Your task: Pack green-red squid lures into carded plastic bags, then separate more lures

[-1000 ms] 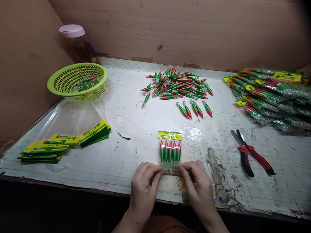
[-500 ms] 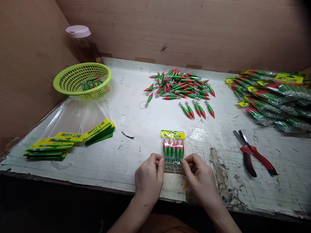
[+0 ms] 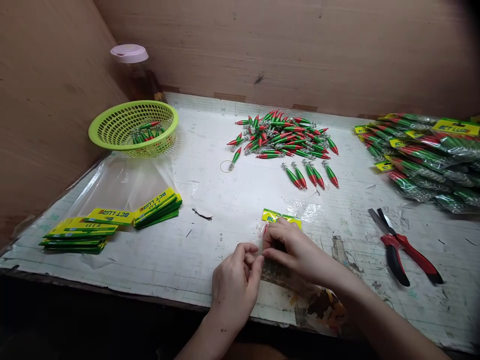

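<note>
Where the near edge of the table (image 3: 225, 200) meets the person's body, two bare hands come together over a small packet (image 3: 281, 218) of lures. The right hand (image 3: 290, 247) lies flat across the packet, palm down, fingers together and pressing on it, so that only the yellow header card shows at twelve o'clock from the knuckles; whether the fingers grip the packet or just rest on it cannot be told. The left hand (image 3: 236, 277) sits just at eight o'clock from the right, its fingers curled in and its thumb and fingertips pinched at the packet's near left corner, touching the right hand's fingers. At twelve o'clock on the table, well apart from the hands, lies a loose heap of lures (image 3: 283, 137), red and green, with five more lures (image 3: 310, 175) laid side by side just below it. At ten o'clock stands a green basket (image 3: 112, 130) with a few lures inside, and behind it a jar (image 3: 131, 70) with a pink lid. At nine o'clock lie stacks of cards (image 3: 112, 222), yellow and green. At three o'clock rest pliers (image 3: 403, 247) with red handles, and at two o'clock a pile of bags (image 3: 423, 155), filled and sealed.
</note>
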### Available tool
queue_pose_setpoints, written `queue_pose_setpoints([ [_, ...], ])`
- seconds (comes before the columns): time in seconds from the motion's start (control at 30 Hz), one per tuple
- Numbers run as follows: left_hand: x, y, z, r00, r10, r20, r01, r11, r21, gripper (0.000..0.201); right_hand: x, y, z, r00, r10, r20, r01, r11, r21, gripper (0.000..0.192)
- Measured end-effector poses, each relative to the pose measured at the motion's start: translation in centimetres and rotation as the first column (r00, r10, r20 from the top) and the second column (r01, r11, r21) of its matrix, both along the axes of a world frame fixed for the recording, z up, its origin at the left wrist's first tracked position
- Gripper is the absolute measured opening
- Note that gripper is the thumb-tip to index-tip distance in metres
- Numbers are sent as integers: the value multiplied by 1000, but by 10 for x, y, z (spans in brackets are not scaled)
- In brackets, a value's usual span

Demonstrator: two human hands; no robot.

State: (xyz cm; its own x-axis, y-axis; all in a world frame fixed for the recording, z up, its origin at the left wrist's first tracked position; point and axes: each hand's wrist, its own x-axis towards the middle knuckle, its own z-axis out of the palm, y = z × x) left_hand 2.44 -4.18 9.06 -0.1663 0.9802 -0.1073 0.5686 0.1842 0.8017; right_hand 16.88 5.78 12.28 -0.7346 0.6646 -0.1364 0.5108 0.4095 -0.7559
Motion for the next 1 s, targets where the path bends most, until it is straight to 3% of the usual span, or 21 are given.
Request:
queue_pose_setpoints([
  [0.17,-2,1,0,1000,-7,-17,8,1000,25,18,9,4,0,992,-23,-126,-2,982,-187,17],
  [0.3,0,0,-4,1000,-3,8,2,998,66,23,1,11,3,996,-35,-76,-1,908,-419,22],
  [0.43,0,-3,-6,999,25,-20,-22,995,95,25,-4,19,5,995,48,-93,-81,916,-394,23],
  [0.5,0,-3,-7,1000,24,-18,-22,996,91,24,-4,22,5,989,68,-133,-121,887,-446,31],
  [0.6,0,-2,-7,1000,23,-15,-21,996,91,24,-4,21,2,997,6,-71,-42,860,-509,30],
  [0.67,0,-2,-8,999,18,-33,-15,995,103,24,-5,20,0,999,-52,-3,45,887,-459,19],
  [0.73,-1,-2,-9,998,10,-67,-3,994,109,23,-6,20,-1,999,-48,-9,39,899,-437,13],
  [0.83,-2,-4,-11,994,-1,-106,12,995,100,21,-7,22,1,995,0,-99,-55,828,-558,17],
  [0.9,-2,-4,-12,993,-7,-121,18,995,97,22,-7,24,3,996,-9,-83,-43,801,-598,19],
  [1.0,-2,-4,-13,992,-10,-130,24,994,108,21,-8,24,4,1000,-15,4,15,865,-501,15],
])
